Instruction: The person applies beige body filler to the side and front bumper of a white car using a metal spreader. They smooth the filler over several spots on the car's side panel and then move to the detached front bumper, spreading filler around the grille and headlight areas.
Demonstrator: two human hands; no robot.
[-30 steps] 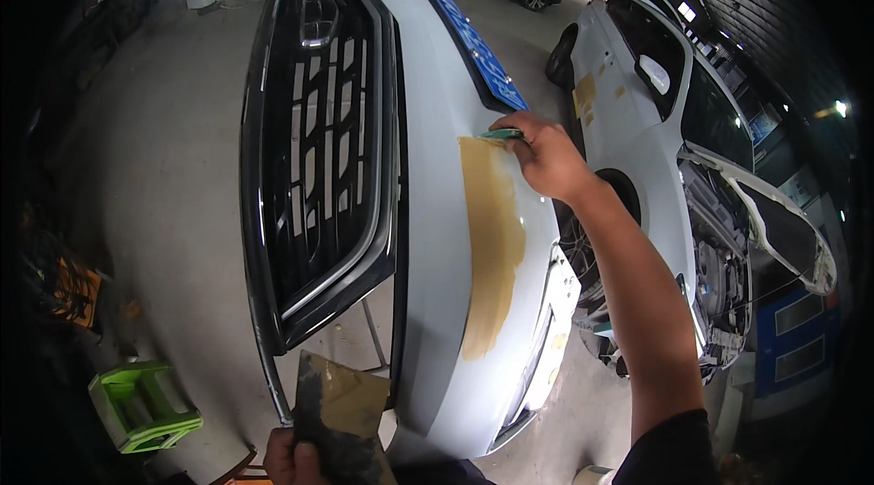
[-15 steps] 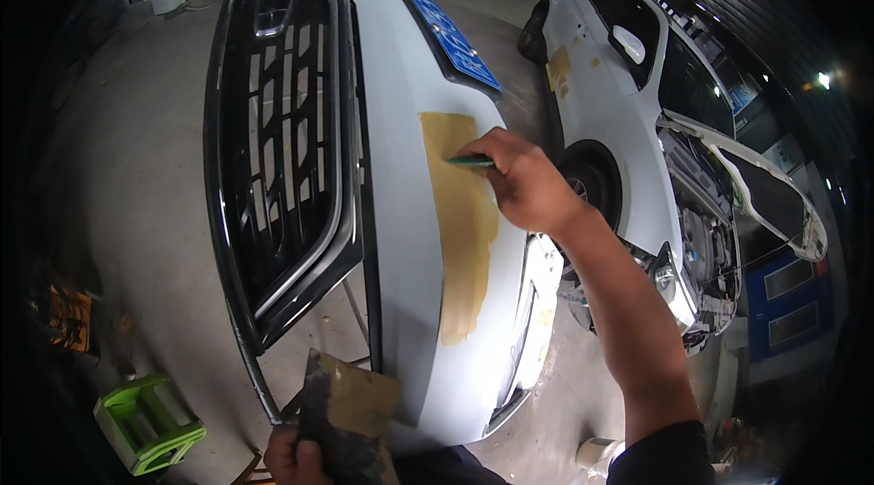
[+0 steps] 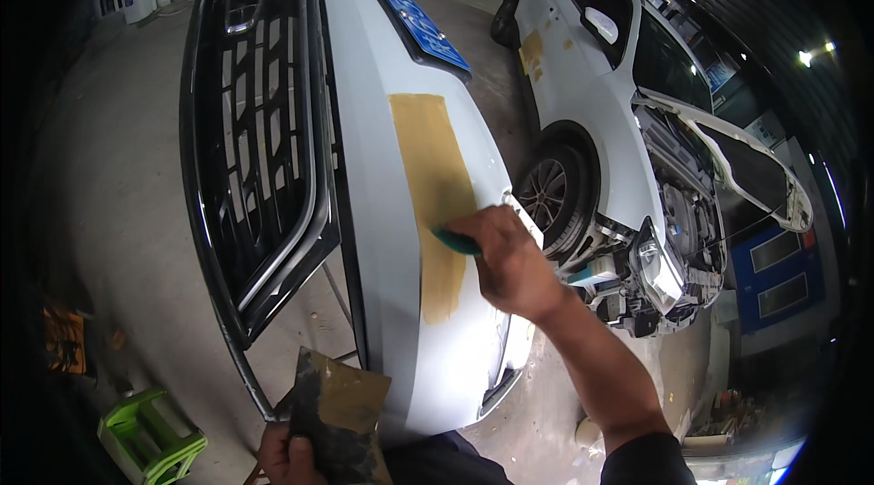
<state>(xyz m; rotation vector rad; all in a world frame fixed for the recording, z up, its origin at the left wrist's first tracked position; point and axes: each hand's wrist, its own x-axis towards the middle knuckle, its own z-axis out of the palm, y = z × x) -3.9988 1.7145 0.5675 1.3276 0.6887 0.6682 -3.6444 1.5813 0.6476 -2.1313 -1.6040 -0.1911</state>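
Your right hand [image 3: 513, 259] pinches the green spreader [image 3: 458, 242]: press evenly along the tan filler strip [image 3: 426, 153] (your left hand [image 3: 288, 456] clasps the putty-smeared board [image 3: 341, 410]).

Printed in pale characters across the blue number plate [image 3: 406, 12], on the white bumper [image 3: 371, 166], upper middle of the frame; elsewhere, too small to read.

From my head, the left fisheye looks down and forward, close over the white front bumper [image 3: 375, 212], my right forearm [image 3: 601, 368] entering near five o'clock.
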